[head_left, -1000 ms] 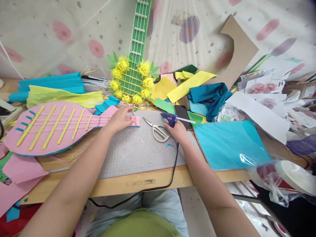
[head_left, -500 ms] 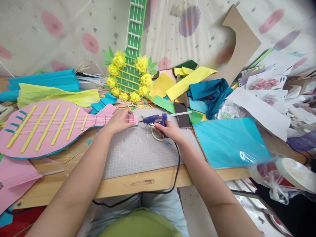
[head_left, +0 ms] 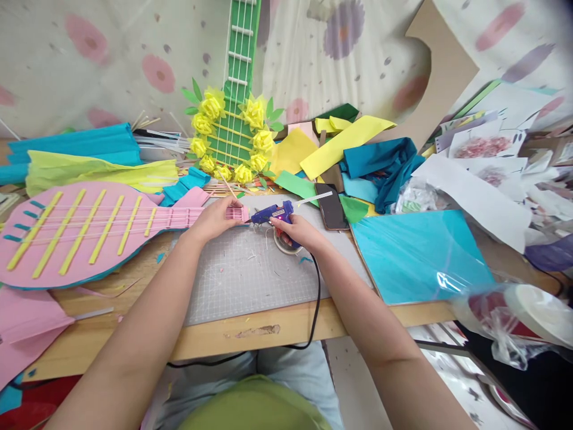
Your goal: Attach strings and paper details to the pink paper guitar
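Note:
A pink paper guitar (head_left: 102,221) with yellow strips and pale strings lies at the left, its neck pointing right. My left hand (head_left: 213,220) is closed around the neck near its far end. In my right hand (head_left: 299,229) is a blue glue gun (head_left: 271,214), with a white glue stick (head_left: 316,199) poking out of its back. The gun's nozzle is at the tip of the neck; whether it touches, I cannot tell. Below the gun, a roll of tape (head_left: 286,246) lies on the grey cutting mat (head_left: 250,286), partly covered by my right hand.
Behind stands a green paper guitar (head_left: 233,134) ringed with yellow paper flowers. A phone (head_left: 332,209) lies right of the glue gun, near a blue sheet (head_left: 421,257). Coloured paper scraps (head_left: 342,143) crowd the back. The gun's black cord (head_left: 317,304) hangs over the table's front edge.
My right hand has brought the glue gun left, so its nozzle is now at the end of the pink neck. My left hand keeps its hold. The view has shifted slightly.

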`<state>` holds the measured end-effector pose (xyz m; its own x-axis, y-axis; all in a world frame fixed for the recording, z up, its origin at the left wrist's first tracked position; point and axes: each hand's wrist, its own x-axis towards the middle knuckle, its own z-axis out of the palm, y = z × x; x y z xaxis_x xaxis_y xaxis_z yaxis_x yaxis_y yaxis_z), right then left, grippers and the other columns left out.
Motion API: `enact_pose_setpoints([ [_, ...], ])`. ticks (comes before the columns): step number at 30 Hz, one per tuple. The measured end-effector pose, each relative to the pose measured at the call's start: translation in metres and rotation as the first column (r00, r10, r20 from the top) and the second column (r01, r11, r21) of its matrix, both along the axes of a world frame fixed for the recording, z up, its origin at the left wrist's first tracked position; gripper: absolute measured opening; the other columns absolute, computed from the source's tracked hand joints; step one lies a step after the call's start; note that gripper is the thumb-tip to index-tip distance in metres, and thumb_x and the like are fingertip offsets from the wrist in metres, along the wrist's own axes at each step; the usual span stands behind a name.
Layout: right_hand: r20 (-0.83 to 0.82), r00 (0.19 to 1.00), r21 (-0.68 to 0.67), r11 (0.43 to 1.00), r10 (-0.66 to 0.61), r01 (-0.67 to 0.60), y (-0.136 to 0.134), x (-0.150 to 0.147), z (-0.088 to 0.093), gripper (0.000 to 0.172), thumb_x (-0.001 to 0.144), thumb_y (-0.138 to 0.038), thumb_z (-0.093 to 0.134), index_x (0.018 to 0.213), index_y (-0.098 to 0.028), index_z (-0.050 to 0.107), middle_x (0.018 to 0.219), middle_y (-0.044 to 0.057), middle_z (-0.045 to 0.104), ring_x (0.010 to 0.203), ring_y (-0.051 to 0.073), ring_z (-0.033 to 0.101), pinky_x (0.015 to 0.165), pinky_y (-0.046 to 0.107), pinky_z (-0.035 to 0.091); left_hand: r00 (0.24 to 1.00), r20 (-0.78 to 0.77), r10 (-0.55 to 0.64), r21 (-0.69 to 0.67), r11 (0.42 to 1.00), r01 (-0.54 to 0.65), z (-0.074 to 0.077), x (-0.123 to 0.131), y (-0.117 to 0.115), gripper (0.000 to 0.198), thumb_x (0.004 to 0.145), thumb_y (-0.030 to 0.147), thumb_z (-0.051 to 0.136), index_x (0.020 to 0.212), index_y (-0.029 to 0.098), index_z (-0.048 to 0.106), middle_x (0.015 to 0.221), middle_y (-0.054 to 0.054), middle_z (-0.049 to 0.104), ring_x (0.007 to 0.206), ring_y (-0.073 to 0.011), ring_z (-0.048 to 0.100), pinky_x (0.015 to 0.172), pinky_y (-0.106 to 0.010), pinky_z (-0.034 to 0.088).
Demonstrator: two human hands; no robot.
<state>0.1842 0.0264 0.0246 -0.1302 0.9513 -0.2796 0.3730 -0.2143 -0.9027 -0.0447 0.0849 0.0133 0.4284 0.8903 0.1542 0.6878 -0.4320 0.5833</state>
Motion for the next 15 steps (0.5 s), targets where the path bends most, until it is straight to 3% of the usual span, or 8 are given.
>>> enact_pose_setpoints([
  [15, -0.01, 1.0, -0.013, 1.0, 0.019, -0.019, 0.0051, -0.0062, 0.0062, 0.039, 0.078, -0.047, 0.056, 0.054, -0.02, 0.041, 0.039, -0.004, 0.044, 0.034, 0.007, 0.039, 0.036, 0.02, 0.031, 0.999, 0.017, -0.038, -0.016, 0.999, 0.038, 0.0017, -0.0029, 0.001, 0.037, 0.067, 0.024, 0.055, 0.104, 0.02, 0.054, 0.111, -0.004, 0.061, 0.105, -0.0209, 0.055, 0.094, -0.035, 0.041],
])
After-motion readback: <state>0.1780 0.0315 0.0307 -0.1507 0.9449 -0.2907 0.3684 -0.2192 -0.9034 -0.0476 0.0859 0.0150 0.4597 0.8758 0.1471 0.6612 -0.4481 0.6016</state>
